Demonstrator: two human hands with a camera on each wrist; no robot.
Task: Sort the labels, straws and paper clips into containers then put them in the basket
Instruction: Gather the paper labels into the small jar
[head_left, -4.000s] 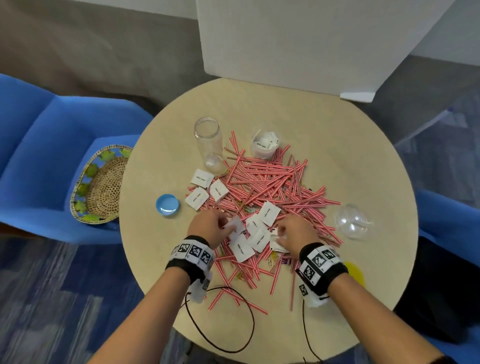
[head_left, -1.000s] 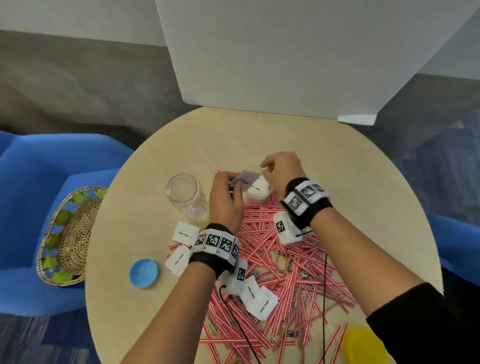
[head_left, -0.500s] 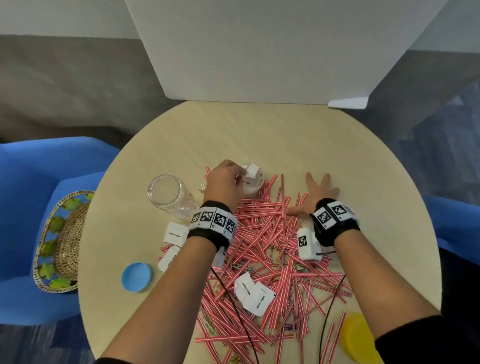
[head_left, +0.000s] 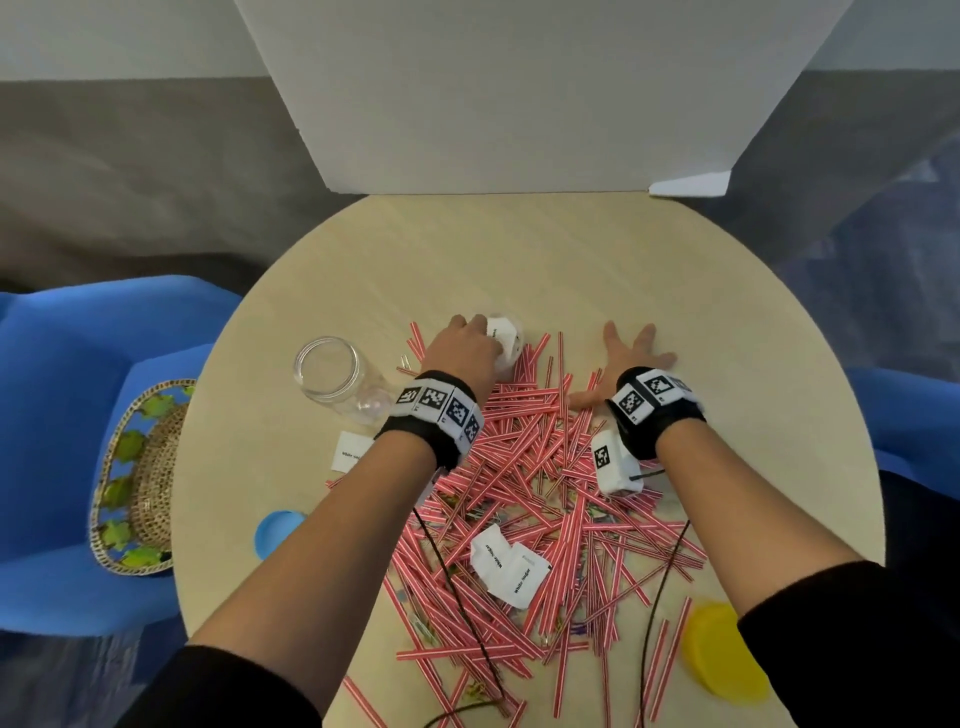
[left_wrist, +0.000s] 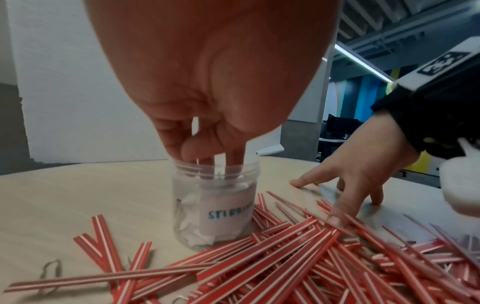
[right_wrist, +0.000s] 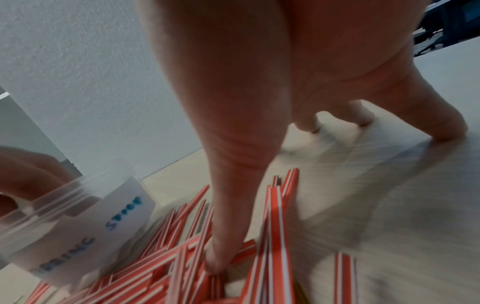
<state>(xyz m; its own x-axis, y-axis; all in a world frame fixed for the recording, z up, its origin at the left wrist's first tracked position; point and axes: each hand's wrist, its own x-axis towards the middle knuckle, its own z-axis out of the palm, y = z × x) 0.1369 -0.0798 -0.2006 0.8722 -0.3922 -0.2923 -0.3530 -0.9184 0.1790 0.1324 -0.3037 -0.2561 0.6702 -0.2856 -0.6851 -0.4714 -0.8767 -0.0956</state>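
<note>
A small clear jar (head_left: 511, 348) (left_wrist: 215, 205) holding white labels stands at the far edge of a pile of red-and-white straws (head_left: 540, 467). My left hand (head_left: 467, 338) (left_wrist: 207, 160) reaches down into its mouth, fingertips inside, pinching a label edge; one label (head_left: 501, 332) sticks up out of the jar. My right hand (head_left: 631, 345) (left_wrist: 345, 185) lies flat and spread on the table to the jar's right, its thumb (right_wrist: 226, 226) on the straws. Two labels (head_left: 506, 564) lie on the pile, another label (head_left: 350, 452) by my left wrist. A paper clip (left_wrist: 50, 269) lies beside the straws.
A taller empty clear jar (head_left: 332, 371) stands left of my left hand. A blue lid (head_left: 275, 530) and a yellow lid (head_left: 722, 654) lie near the table's front. The woven basket (head_left: 140, 478) sits on a blue chair at left. A white board (head_left: 519, 93) stands behind the table.
Both hands went from gathering labels at the pile's front to the small jar. My right hand then left the jar and settled flat to its right; my left stays in the jar mouth.
</note>
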